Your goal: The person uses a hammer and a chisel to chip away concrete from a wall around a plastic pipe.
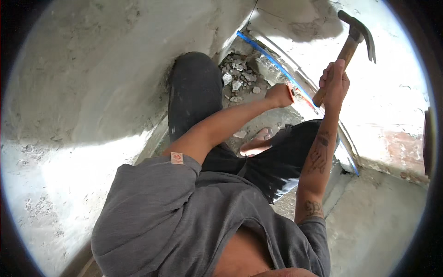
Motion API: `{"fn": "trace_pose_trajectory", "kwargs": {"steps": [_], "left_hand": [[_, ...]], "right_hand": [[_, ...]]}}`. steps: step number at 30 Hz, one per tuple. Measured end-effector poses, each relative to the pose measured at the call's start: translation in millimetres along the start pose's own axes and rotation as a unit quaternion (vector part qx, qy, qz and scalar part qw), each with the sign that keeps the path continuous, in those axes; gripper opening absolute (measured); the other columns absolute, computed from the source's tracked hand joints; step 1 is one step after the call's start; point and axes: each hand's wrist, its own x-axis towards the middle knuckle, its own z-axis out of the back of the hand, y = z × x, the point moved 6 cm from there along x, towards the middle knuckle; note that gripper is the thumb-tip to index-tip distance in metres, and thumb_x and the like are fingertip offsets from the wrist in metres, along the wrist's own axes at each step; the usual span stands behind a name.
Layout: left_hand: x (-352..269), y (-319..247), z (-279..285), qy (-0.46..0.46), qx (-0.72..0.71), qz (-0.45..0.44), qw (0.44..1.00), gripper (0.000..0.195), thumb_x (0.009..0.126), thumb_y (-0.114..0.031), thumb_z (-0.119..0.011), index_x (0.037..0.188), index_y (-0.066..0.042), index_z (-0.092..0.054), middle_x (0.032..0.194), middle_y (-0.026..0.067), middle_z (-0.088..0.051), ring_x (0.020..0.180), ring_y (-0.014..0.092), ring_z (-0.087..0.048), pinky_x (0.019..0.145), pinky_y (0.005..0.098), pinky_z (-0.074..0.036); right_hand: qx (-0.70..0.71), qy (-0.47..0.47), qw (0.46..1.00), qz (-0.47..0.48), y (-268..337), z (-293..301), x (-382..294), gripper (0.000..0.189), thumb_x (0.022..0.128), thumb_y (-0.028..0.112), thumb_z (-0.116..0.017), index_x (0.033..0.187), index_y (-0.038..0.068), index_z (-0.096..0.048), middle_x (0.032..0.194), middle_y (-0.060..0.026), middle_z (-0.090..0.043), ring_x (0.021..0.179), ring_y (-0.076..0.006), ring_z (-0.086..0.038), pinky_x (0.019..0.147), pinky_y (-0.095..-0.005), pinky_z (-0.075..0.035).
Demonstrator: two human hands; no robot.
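My right hand grips the wooden handle of a claw hammer, raised with its steel head up and its claw pointing right. To the left, my left hand is closed around a tool with an orange-red guard; it may be a chisel, but my fist and the glare hide most of it. This hand is close to a blue pipe that runs along the foot of the wall. More orange-red shows just beyond the fist, against the chipped wall base.
Broken rubble lies on the floor between my knee and the pipe. A rough plaster wall rises close on the left. The sunlit wall stands on the right. My bare foot is below my left hand.
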Motion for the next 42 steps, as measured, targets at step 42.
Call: {"fn": "trace_pose_trajectory", "kwargs": {"steps": [42], "left_hand": [[231.6,107.6,201.3,-0.168,-0.033,-0.238,0.956,0.025,0.085,-0.020,-0.067,0.106,-0.007,-0.060,0.101,0.0105,-0.064,0.095,0.026,-0.062,0.082,0.0381,-0.049]], "right_hand": [[-0.169,0.036,0.972,-0.158,-108.3,-74.6,67.1,0.066,0.091,0.061,-0.053,0.074,-0.002,-0.061,0.058,-0.0031,-0.051,0.054,-0.0134,-0.046,0.053,-0.0319,-0.039]]}}
